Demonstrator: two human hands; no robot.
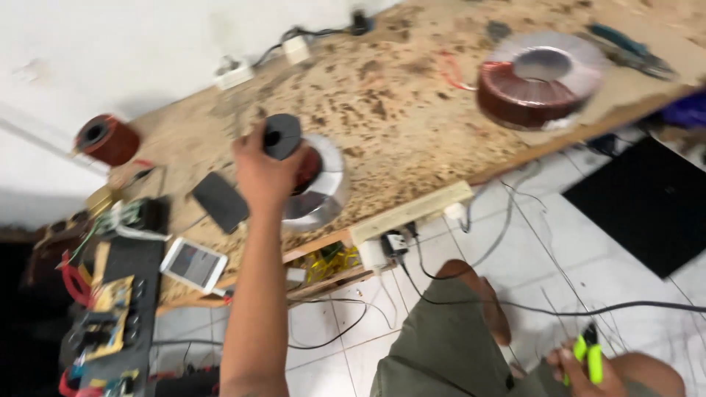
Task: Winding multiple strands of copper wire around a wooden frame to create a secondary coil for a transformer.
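My left hand (263, 173) reaches up over the wooden workbench (397, 103) and grips a black roll of tape (282, 135). Right behind that hand sits a ring-shaped coil wrapped in shiny clear film (321, 184), its copper-red winding showing. My right hand (581, 367) is low by my knee, closed around a small tool with green handles (590, 354). A second, larger ring coil (540, 77) with a red-brown winding lies far to the right on the bench.
A small red coil (107, 138) stands at the bench's far left. A black phone (220, 201) and a white phone (194, 265) lie near circuit boards (110, 301). Pliers (632, 50) rest at the right end. Cables trail over the tiled floor beside a black mat (647, 206).
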